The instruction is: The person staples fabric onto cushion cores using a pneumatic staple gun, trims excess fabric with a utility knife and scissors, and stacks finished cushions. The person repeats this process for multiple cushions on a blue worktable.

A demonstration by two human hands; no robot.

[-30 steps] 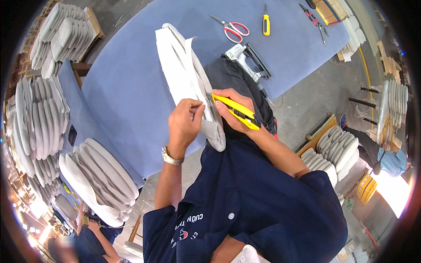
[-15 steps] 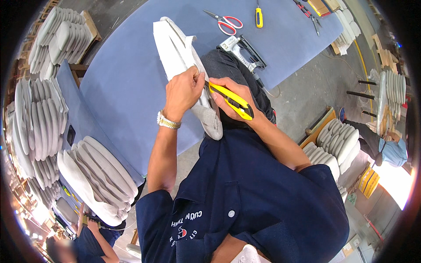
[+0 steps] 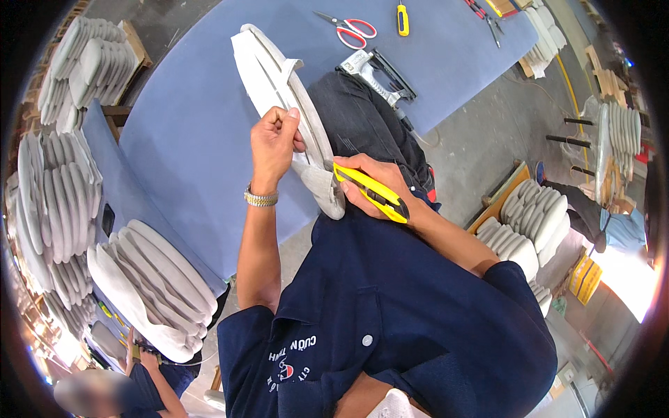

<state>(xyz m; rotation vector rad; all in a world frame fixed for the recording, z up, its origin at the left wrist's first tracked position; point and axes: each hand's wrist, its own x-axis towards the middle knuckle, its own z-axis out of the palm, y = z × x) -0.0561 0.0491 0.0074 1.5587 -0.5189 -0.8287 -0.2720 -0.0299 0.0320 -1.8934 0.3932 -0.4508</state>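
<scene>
A long, narrow padded cushion [image 3: 249, 70] in light grey fabric stands on edge across my lap, its pale underside facing left. My left hand [image 3: 273, 143] is closed at the cushion's middle, thumb on top, pinching the loose fabric edge. In my right hand [image 3: 376, 180] is a yellow utility knife [image 3: 371, 193], its front end against the fabric near the cushion's close end. The blade itself is hidden. A flap of fabric sticks up from the cushion's far part.
On the blue table [image 3: 188, 132] lie red-handled scissors [image 3: 354, 31], a yellow-handled screwdriver [image 3: 403, 19], a staple gun [image 3: 376, 76] with a hose, and pliers [image 3: 493, 28]. Stacked cushions [image 3: 153, 285] stand at left, more cushions [image 3: 533, 219] at right. A co-worker [image 3: 150, 383] is at lower left.
My right hand and the knife have moved down along the cushion toward its near end. My left hand has shifted left, away from the knife, and the fabric edge shows more openly.
</scene>
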